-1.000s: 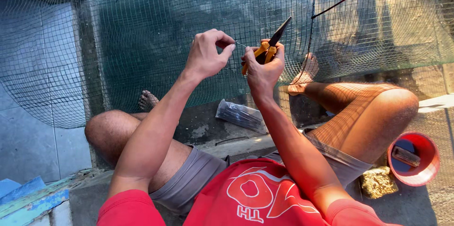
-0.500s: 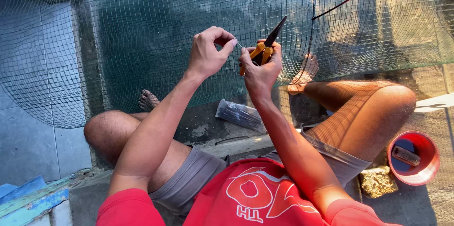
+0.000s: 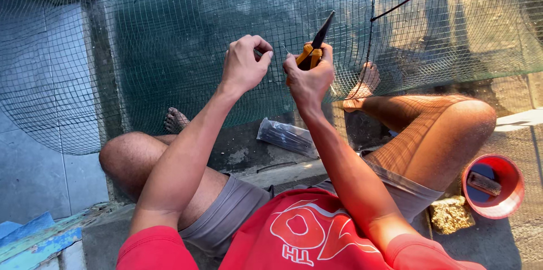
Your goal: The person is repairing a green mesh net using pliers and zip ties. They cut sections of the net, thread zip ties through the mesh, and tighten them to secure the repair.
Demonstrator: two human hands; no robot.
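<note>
Wire mesh [image 3: 169, 49] spans whole front, blocks any reach fwd; openings too small for a finger. Left hand [image 3: 244, 65] and right hand [image 3: 308, 78] pressed at mesh, narrow gap betw. them. Pliers [image 3: 314, 46] jut up from right hand. Raised knee [image 3: 452, 128] closes right side. Plastic packet [image 3: 287, 136] on floor betw. legs. Red cup [image 3: 492, 186] low right, beside stone [image 3: 451, 213]. Open floor at left.

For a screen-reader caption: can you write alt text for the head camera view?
A seated person works at green wire mesh, the left hand pinching the mesh and the right hand gripping orange-handled pliers. A plastic packet lies between the bare legs, and a red bowl sits at right.
</note>
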